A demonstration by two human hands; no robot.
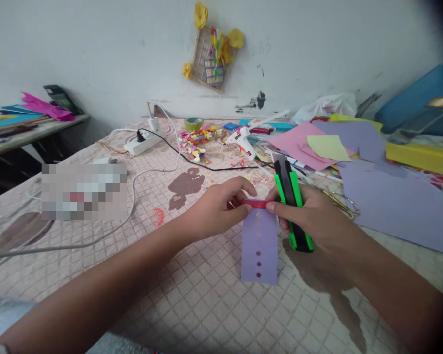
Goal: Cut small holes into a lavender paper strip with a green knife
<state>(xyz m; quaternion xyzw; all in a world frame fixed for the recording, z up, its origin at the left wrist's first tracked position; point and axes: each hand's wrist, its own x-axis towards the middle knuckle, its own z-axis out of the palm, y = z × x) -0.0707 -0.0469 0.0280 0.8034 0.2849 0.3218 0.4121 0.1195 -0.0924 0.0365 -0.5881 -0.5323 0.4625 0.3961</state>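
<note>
A strip of purple paper (259,241) with a row of round holes hangs down between my hands. Along its top edge lies a short red stick-like piece (256,203), whose exact kind I cannot make out. My left hand (217,206) is closed, pinching the left end of the red piece and the paper's top. With thumb and fingers my right hand (299,209) grips the right end of the same edge. That hand also holds a green and black utility knife (293,211), its blade end pointing up and away from me.
Farther back lie a white glue gun (243,142), paper scraps (195,145) and a tape roll (193,123). Gold scissors (341,204) and purple sheets (398,201) are at the right. A power strip (142,142) and cables (134,196) run across the left.
</note>
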